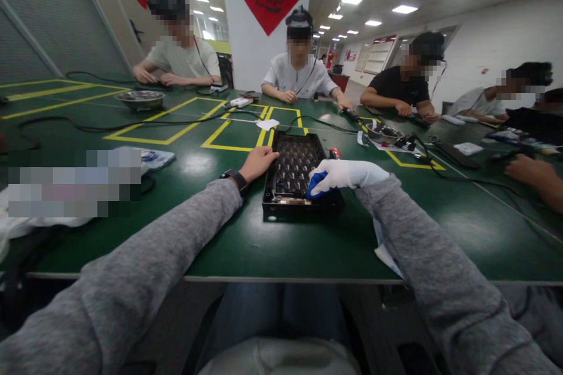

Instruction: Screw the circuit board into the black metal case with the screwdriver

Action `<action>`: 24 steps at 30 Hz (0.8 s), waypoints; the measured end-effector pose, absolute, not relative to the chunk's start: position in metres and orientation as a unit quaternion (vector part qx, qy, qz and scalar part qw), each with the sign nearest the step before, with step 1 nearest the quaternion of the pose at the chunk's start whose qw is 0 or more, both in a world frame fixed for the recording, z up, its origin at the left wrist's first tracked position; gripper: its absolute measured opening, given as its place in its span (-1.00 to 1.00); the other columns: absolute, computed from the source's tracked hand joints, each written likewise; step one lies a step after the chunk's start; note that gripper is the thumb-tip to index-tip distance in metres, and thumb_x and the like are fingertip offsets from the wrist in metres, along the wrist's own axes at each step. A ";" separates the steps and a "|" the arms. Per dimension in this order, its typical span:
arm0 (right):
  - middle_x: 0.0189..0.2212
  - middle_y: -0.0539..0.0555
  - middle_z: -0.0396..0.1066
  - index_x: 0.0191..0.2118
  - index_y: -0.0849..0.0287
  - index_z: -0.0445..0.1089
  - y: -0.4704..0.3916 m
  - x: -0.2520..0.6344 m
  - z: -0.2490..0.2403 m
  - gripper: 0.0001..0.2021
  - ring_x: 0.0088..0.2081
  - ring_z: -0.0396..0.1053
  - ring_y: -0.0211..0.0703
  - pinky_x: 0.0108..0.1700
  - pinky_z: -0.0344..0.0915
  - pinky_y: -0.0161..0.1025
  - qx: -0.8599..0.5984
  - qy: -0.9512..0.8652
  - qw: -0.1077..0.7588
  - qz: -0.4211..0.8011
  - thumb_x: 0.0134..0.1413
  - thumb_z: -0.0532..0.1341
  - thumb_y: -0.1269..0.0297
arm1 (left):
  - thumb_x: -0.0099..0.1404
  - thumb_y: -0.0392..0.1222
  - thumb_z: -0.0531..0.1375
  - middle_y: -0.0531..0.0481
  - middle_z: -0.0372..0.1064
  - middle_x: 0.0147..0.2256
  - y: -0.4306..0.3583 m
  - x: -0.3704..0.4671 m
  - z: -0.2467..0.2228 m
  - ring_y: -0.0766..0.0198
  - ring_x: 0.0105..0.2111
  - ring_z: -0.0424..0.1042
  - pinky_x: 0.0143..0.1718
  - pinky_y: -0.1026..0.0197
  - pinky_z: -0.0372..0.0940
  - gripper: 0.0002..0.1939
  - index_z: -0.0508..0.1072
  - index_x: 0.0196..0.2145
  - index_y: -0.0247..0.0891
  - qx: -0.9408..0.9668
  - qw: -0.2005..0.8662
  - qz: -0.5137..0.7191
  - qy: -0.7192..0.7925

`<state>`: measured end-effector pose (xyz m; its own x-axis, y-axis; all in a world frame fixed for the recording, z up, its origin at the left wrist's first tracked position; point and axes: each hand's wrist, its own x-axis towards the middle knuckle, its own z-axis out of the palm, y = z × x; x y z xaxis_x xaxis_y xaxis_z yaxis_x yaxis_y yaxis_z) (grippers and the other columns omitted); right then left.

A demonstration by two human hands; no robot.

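Note:
A black rectangular case [297, 173] with rows of small shiny raised shapes inside lies on the green table in front of me. My left hand [260, 164], bare and with a dark watch at the wrist, is closed at the case's left edge, its fingers curled against the side. Over the right part of the case is my right hand [338, 176] in a white glove with blue on the fingers. Those fingers are bent down and pressed together; whatever they hold is hidden. Just behind the glove shows a small red and silver object [335, 153], its kind unclear.
Plastic-wrapped material [152, 158] lies to the left. Metal bowls stand at the far left [139, 99] and right [385, 132]. Black cables [176, 122] cross the table, which has yellow tape outlines. A scrap of white paper [267, 124] lies beyond the case. Several people sit around.

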<state>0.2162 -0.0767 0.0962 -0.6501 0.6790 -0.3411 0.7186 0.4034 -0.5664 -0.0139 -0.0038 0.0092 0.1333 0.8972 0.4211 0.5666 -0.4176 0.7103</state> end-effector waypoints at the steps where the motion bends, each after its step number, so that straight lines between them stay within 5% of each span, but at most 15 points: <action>1: -0.57 -0.05 0.32 -0.48 0.28 0.42 -0.077 0.216 0.097 -0.69 -0.50 0.21 -0.34 -0.41 0.14 -0.34 0.415 0.838 0.028 -0.353 -0.29 0.30 0.09 | 0.13 -0.09 0.09 0.14 -0.04 -0.70 -0.004 -0.014 0.009 0.41 -0.63 0.01 -0.55 0.29 -0.11 -0.62 0.04 -0.70 -0.26 0.727 0.196 0.425 0.503; 5: -0.56 -0.02 0.35 -0.46 0.28 0.43 -0.076 0.217 0.102 -0.68 -0.49 0.22 -0.32 -0.39 0.16 -0.34 0.429 0.827 -0.015 -0.364 -0.31 0.31 0.09 | 0.12 -0.09 0.10 0.14 -0.03 -0.70 -0.003 -0.014 0.009 0.42 -0.63 0.00 -0.55 0.29 -0.11 -0.62 0.04 -0.70 -0.26 0.723 0.201 0.429 0.503; 10: -0.29 0.11 0.42 -0.22 0.24 0.40 -0.055 0.232 0.101 -0.57 -0.32 0.32 -0.21 -0.24 0.22 -0.28 0.538 0.769 -0.257 -0.229 -0.10 0.17 -0.02 | 0.12 -0.08 0.09 0.14 -0.04 -0.70 -0.002 -0.015 0.007 0.41 -0.63 0.00 -0.55 0.28 -0.12 -0.62 0.04 -0.71 -0.26 0.727 0.191 0.428 0.502; 14: -0.12 0.30 0.35 -0.13 0.26 0.35 -0.039 0.254 0.085 -0.44 -0.10 0.30 0.09 -0.12 0.20 -0.08 0.736 0.661 -0.146 -0.030 -0.15 0.15 -0.13 | 0.12 -0.11 0.08 0.13 -0.04 -0.70 -0.003 -0.014 0.009 0.39 -0.62 0.02 -0.54 0.28 -0.12 -0.63 0.03 -0.71 -0.25 0.723 0.167 0.432 0.512; 18: -0.04 0.37 0.29 -0.05 0.28 0.31 -0.029 0.264 0.062 -0.31 -0.03 0.27 0.19 -0.11 0.20 -0.02 0.783 0.620 -0.042 -0.032 -0.17 0.10 -0.22 | 0.08 -0.24 0.07 0.13 -0.07 -0.69 -0.008 -0.013 0.013 0.40 -0.61 -0.02 -0.52 0.27 -0.13 -0.68 -0.02 -0.70 -0.25 0.715 0.102 0.471 0.507; 24: -0.09 0.36 0.33 -0.12 0.32 0.36 -0.016 0.266 0.053 -0.40 -0.06 0.29 0.14 -0.11 0.18 -0.06 0.781 0.618 -0.088 -0.036 -0.09 0.07 -0.15 | -0.02 -0.43 0.02 0.10 0.05 -0.63 -0.019 -0.004 0.035 0.39 -0.56 0.04 -0.49 0.29 -0.06 -0.83 0.11 -0.66 -0.28 0.743 0.092 0.522 0.409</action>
<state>0.2664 -0.0163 0.0535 0.2341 0.9708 0.0529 0.9581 -0.2211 -0.1821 -0.0042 -0.0189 0.0350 0.1202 0.7037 0.7003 0.5123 -0.6482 0.5634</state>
